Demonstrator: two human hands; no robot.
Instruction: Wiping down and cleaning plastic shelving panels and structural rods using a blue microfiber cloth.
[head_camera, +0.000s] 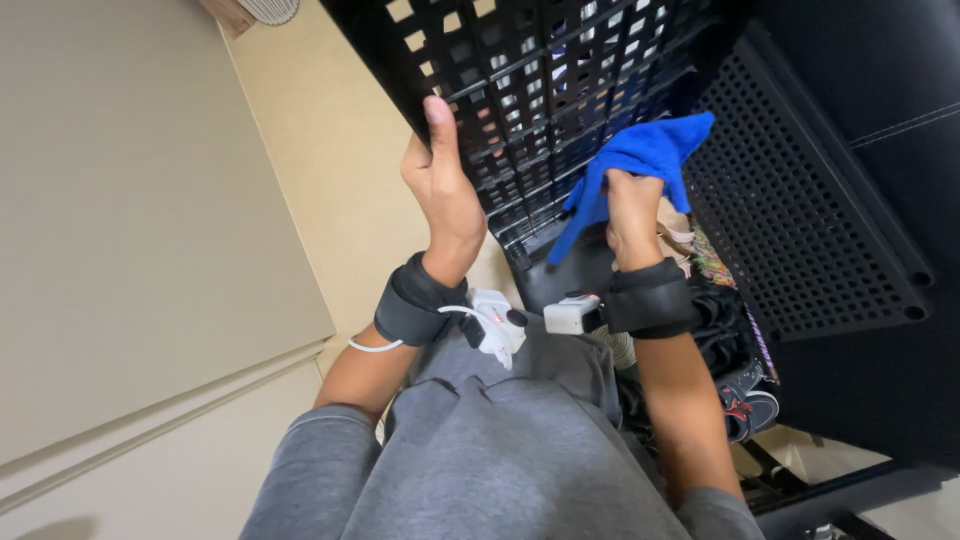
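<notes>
Cloth (640, 160), blue, bunched in the right hand (632, 215), fingers clamped round it. It is pressed against the black grid panel (540, 90), right of centre, with one corner sticking out to the far right. Panel is tilted and runs from near centre to the far edge.

Left hand (440, 185) lies flat against the panel's left edge, fingers straight and together, thumb pointing far; it braces the panel and grips nothing.

Both wrists wear black bands, each with a small white device: left (497, 322), right (572, 314). A white cable loops off the left band.

Right of the panel: a black perforated sheet (800, 220). Near right, below the right forearm: shoes (745, 405) and dark clutter, details unclear. Left: beige wall (130, 220). Near: grey sleeves.
</notes>
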